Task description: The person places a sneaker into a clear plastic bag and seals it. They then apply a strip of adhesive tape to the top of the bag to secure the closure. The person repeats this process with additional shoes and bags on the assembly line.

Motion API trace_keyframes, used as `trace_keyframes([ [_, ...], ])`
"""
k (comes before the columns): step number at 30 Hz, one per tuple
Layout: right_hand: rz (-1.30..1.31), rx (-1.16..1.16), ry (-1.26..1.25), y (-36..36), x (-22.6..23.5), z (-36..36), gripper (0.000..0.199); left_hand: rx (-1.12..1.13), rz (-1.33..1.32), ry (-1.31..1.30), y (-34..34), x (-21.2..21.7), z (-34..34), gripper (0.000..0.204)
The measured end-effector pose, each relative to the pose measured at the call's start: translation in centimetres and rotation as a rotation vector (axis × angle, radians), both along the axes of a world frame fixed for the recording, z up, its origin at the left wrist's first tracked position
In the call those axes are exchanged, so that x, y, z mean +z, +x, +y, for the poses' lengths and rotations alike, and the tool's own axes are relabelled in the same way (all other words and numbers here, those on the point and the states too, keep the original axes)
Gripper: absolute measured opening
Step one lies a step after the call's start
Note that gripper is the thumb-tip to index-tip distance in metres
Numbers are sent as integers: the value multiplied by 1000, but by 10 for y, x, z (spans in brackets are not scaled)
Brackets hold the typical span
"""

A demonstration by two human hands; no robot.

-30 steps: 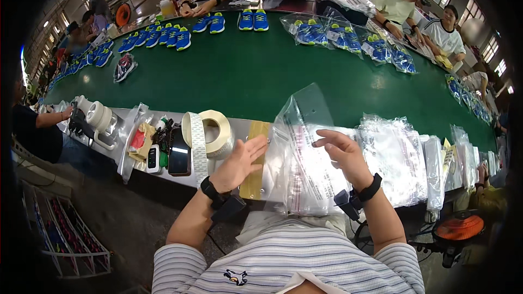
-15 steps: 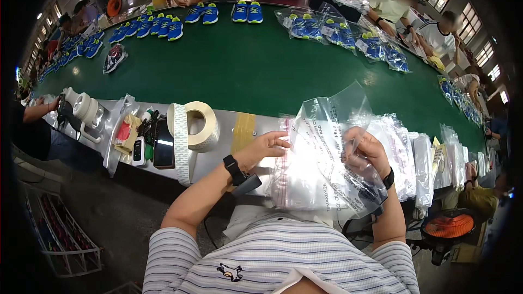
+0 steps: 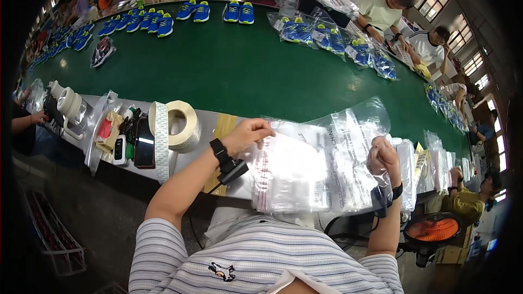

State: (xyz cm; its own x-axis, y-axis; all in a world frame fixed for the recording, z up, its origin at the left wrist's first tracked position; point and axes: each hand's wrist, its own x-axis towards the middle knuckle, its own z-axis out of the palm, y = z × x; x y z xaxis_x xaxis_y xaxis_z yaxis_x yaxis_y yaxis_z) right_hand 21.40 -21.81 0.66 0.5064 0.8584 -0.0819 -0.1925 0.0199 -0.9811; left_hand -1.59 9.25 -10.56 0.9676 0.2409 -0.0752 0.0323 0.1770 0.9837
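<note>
The right hand (image 3: pixel 384 155) gripped a clear bag (image 3: pixel 348 141); the left hand (image 3: pixel 248 135) was at its opposite edge. A label roll (image 3: pixel 191 126) occupied the worktop (image 3: pixel 208 122).

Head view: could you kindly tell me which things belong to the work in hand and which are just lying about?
Apparently in use:
clear bag, in the right hand
stacked bags beneath

Apparently just lying about:
pale roll
dark phone
white jug

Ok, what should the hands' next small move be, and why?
Perhaps have the left hand pinch the clear bag on its left: that hand is near the upper left corner, no firm grip evident, while the right hand grips the right side. A second hold could steady it.
</note>
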Motion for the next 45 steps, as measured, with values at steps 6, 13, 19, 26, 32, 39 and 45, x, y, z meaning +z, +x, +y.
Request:
trace_keyframes([
  [6,-236,-129,-269,21,-16,-6,23,74,-23,230,-32,31,22,17],
  [13,-611,-239,-144,30,-27,38,14,441,33,744,-25,97,44,20],
  [19,-1267,-870,293,22,-11,31,20,500,-879,1710,-96,160,-12,16],
  [26,-1580,-346,-201,-1,-56,13,24,-73,-613,1590,-89,37,-61,6],
  [32,-1419,-241,-200,-75,-60,45,28,38,-187,1430,-75,-39,-64,12],
  [39,-1549,225,-619,-111,-134,102,72,81,274,1305,-109,-25,-87,39],
  [45,-1482,294,-692,-86,-157,90,72,973,545,590,-238,-46,-83,19],
])
